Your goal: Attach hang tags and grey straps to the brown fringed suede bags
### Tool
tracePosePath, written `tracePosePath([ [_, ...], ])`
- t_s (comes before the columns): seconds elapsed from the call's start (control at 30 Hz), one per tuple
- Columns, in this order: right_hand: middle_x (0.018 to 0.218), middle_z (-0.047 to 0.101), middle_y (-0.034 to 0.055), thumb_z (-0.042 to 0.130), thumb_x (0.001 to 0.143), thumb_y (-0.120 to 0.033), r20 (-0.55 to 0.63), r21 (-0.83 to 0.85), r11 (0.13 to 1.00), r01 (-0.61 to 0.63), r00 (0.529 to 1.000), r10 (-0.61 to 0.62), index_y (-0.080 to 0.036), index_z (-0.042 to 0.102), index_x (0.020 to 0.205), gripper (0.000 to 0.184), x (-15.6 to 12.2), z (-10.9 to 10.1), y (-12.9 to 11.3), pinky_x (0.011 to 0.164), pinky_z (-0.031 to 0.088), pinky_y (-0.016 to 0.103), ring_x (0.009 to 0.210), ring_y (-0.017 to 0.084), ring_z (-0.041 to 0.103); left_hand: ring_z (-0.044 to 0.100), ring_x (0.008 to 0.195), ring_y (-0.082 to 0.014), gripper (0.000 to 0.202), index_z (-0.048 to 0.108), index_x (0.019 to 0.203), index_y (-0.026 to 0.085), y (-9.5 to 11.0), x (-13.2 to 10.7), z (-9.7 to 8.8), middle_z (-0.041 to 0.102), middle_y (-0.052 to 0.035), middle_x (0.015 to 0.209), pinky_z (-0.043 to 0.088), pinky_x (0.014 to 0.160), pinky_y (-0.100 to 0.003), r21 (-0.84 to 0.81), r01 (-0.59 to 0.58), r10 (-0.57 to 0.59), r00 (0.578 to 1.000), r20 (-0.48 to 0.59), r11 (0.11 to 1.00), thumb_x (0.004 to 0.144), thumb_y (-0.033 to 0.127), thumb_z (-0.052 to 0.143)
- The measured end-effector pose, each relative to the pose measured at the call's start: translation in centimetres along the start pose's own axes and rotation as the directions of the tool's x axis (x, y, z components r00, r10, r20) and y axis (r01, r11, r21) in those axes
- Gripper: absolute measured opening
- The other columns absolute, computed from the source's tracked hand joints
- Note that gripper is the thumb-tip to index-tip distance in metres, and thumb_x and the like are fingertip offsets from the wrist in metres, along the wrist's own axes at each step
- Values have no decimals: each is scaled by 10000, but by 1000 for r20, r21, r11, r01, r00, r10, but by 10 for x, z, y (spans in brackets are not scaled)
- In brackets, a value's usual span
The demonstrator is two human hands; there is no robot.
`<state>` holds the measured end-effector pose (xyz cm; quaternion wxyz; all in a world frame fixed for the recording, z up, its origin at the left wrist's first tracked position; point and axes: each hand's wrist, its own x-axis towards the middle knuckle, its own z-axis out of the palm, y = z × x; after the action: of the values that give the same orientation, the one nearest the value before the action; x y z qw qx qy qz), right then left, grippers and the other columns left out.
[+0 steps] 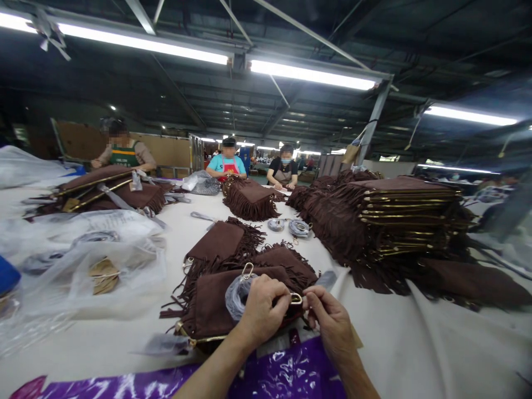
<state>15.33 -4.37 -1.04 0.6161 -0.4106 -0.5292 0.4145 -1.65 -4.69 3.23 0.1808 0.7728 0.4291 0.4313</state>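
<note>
A brown fringed bag (214, 302) with a gold zipper lies in front of me. On top of it rests a coiled strap in clear wrapping (236, 299), with a gold clasp (247, 270) at its upper edge. My left hand (266, 302) is closed in a pinch over the bag, beside the coil. Between my two hands a gold metal clasp (296, 299) shows, at the left fingertips. My right hand (328, 313) is also pinched, just right of that clasp; what its fingers hold is hidden. More fringed bags (220, 241) lie right behind.
A tall stack of fringed bags (407, 216) stands at right. Coiled wrapped straps (299, 228) lie mid-table. Clear plastic bags (124, 277) and another bag pile (95, 188) are at left. Shiny purple plastic (286, 368) covers the near edge. Several people (228, 163) sit across the table.
</note>
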Motion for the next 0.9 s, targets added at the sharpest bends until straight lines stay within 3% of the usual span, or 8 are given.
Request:
tracePosePath([
  [0.1, 579, 501, -50, 733, 748, -483, -29, 109, 993, -36, 999, 39, -202, 678, 806, 292, 0, 3, 0, 365, 232, 185, 414, 58, 333, 505, 779, -172, 225, 595, 649, 186, 0, 1, 1, 633, -12, 711, 330, 777, -322, 11, -16, 16, 1000, 7, 1000, 856, 208, 509],
  [0.33, 572, 505, -34, 788, 667, -493, -20, 142, 985, -98, 995, 101, -202, 718, 760, 313, -1, 12, -3, 443, 341, 204, 516, 99, 420, 501, 764, -165, 221, 600, 644, 183, 7, 2, 6, 628, -8, 687, 321, 776, -316, 12, -45, 44, 999, 30, 999, 842, 184, 503],
  [0.53, 589, 524, -33, 787, 679, -471, -13, 125, 988, -95, 995, 98, -208, 720, 767, 285, -1, 11, 0, 454, 358, 205, 532, 106, 438, 493, 753, -162, 213, 581, 634, 178, 7, 2, 6, 626, -5, 684, 320, 767, -317, -9, -46, 46, 999, 22, 999, 831, 172, 499],
  [0.7, 664, 579, -14, 779, 698, -456, -45, 129, 990, -52, 997, 59, -206, 712, 781, 272, -1, 14, 5, 526, 433, 221, 601, 127, 498, 480, 749, -165, 198, 533, 608, 174, 8, 0, 14, 590, -8, 660, 323, 766, -319, -47, 0, -2, 999, -46, 999, 804, 166, 502],
  [0.9, 724, 605, -12, 738, 743, -462, -45, 144, 990, -2, 999, 8, -205, 701, 788, 264, 2, 19, 9, 556, 440, 223, 630, 130, 502, 445, 717, -161, 199, 439, 575, 164, 9, 0, 25, 516, -6, 614, 312, 729, -313, -45, 20, -26, 990, -137, 999, 766, 149, 495],
])
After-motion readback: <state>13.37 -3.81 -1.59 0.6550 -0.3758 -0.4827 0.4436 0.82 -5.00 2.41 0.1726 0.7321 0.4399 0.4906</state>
